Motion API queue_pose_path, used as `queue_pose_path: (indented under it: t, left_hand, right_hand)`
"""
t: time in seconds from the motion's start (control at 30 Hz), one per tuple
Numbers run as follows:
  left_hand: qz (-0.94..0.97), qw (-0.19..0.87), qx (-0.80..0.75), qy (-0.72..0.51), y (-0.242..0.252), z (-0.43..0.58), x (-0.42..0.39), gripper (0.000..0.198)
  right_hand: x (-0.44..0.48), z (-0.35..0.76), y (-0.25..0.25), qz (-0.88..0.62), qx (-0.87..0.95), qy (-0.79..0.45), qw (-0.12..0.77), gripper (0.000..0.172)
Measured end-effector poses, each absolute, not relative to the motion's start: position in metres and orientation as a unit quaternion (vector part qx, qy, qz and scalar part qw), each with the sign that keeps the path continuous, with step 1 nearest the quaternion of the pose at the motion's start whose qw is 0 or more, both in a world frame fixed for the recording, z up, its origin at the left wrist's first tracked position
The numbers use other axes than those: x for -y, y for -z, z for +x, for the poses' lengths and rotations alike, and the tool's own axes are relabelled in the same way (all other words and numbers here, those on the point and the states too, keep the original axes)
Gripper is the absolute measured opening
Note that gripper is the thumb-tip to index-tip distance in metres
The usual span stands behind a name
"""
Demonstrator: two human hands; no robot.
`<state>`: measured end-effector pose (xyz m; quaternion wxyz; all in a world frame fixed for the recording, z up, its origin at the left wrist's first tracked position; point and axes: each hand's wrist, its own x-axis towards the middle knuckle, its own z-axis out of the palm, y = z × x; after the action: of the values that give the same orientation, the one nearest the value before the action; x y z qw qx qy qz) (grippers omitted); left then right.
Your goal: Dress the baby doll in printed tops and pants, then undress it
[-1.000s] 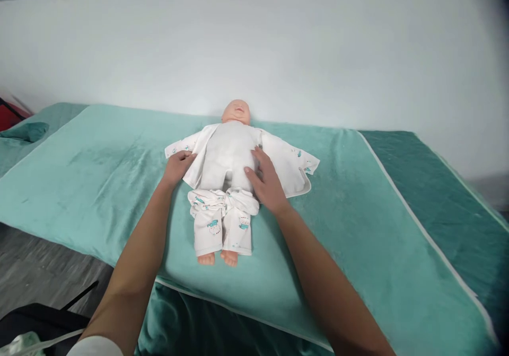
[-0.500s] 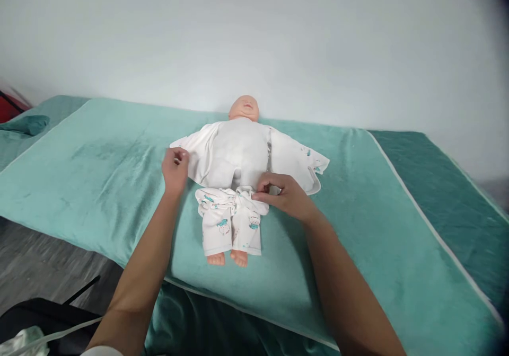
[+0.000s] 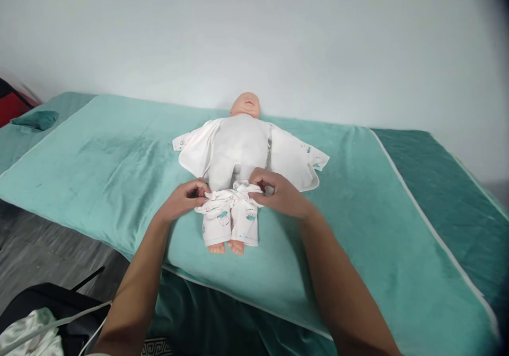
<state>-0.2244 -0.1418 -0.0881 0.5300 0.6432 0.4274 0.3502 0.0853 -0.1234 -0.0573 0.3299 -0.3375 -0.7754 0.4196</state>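
A baby doll lies on its back, head toward the wall and feet toward me. Its white jacket is spread open, both sleeves out to the sides. White printed pants cover its lower legs, bunched at the waistband below the crotch, with the feet poking out of the cuffs. My left hand pinches the left side of the waistband. On the other side, my right hand grips the waistband's right edge between thumb and fingers.
The doll rests on a green velvet-covered bed against a white wall. A black chair with a crumpled patterned cloth and a pale cable stands at lower left. Something red sits at the far left.
My left hand has moved from the jacket's left sleeve down to the pants' waistband and taken hold of it. My right hand stays at the waistband, which sits slightly higher.
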Motion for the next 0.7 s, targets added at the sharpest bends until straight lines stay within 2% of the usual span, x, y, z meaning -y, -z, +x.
queue_pose_path:
  t: [0.23,0.37,0.43,0.53,0.6,0.7]
  left_hand:
    - [0.693,0.453,-0.411,-0.382,0.077,-0.215,0.139,0.026]
    - [0.691,0.36,-0.433,-0.452,0.07,-0.197,0.13,0.021]
    - [0.682,0.338,-0.434,-0.482,0.068,-0.187,0.12,0.019]
    - [0.674,0.341,-0.427,-0.497,0.071,-0.175,0.105,0.017]
    - [0.677,0.328,-0.43,-0.499,0.075,-0.17,0.1,0.018]
    - [0.677,0.269,-0.447,-0.52,0.081,-0.166,0.101,0.017]
  right_hand:
    - [0.123,0.081,0.057,-0.275,0.74,-0.45,0.417,0.027]
    - [0.125,0.072,0.059,-0.319,0.73,-0.337,0.502,0.015]
    - [0.126,0.068,0.061,-0.333,0.769,-0.247,0.487,0.01]
    - [0.129,0.062,0.064,-0.354,0.824,-0.167,0.41,0.021]
    - [0.13,0.059,0.065,-0.379,0.834,-0.146,0.374,0.029]
    - [0.133,0.054,0.066,-0.4,0.83,-0.155,0.358,0.021]
